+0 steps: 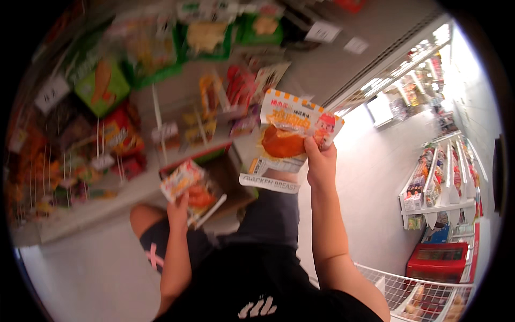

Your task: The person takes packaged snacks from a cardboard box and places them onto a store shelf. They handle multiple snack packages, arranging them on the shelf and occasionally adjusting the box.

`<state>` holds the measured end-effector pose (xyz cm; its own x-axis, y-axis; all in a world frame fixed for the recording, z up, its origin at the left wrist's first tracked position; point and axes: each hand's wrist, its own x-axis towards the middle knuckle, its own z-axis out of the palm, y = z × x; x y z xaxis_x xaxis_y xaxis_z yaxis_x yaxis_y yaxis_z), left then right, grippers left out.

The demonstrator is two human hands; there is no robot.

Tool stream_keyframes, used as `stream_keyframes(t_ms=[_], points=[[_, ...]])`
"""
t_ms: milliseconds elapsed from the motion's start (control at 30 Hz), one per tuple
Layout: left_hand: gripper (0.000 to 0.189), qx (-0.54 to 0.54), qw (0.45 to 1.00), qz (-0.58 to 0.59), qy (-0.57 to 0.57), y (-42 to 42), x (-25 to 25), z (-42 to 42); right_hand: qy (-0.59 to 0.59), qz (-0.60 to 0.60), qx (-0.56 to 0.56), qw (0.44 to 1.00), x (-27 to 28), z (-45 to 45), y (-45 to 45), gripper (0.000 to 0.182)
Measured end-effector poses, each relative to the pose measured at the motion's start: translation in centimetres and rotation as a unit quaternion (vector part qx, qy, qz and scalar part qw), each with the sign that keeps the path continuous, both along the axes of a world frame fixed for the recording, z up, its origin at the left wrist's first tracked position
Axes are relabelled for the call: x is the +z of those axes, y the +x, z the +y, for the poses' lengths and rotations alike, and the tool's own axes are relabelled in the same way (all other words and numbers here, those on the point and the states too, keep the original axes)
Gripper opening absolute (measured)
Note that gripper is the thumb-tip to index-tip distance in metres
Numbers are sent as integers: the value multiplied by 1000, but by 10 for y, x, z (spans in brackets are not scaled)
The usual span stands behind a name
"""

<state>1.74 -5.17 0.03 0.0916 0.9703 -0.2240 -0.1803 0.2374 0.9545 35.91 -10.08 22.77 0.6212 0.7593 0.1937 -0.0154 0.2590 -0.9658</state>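
Observation:
My right hand point(321, 161) grips the right edge of a chicken breast snack pouch point(281, 141), white with an orange-striped top, raised in front of the shelves. Lower and to the left, my left hand point(178, 207) holds a similar white and orange food pouch point(199, 197) by its lower left side. Behind that second pouch, an open cardboard box point(237, 181) stands against the shelf front; its contents are hard to make out.
Packaged snacks, including a green bag point(102, 86) and a red bag point(122, 131), fill the shelves ahead. A white display rack point(436, 207), a red bin-like container point(436, 261) and a white wire basket point(426, 283) are on the right.

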Motion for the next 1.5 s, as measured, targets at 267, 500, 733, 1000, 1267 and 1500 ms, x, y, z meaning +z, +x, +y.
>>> stream_keyframes(t_ms=[267, 500, 733, 1000, 1267, 1500], points=[[33, -7, 1000, 0, -16, 8, -10, 12, 226, -169, -18, 959, 163, 57, 70, 37], [40, -16, 997, 70, -34, 9, -10, 14, 267, -229, 10, 936, 289, 118, 74, 36], [37, -12, 997, 70, -23, 8, -20, 16, 272, -206, 65, 938, 333, 166, 70, 39], [38, -18, 998, 46, -28, 6, -30, 16, 131, -21, 123, 983, 348, 173, 53, 45], [38, -14, 998, 51, -18, 9, -29, 16, 109, -4, 125, 986, 345, 173, 47, 47], [36, -33, 998, 46, -6, 10, -24, 16, 60, 15, 155, 986, 343, 173, 54, 50]])
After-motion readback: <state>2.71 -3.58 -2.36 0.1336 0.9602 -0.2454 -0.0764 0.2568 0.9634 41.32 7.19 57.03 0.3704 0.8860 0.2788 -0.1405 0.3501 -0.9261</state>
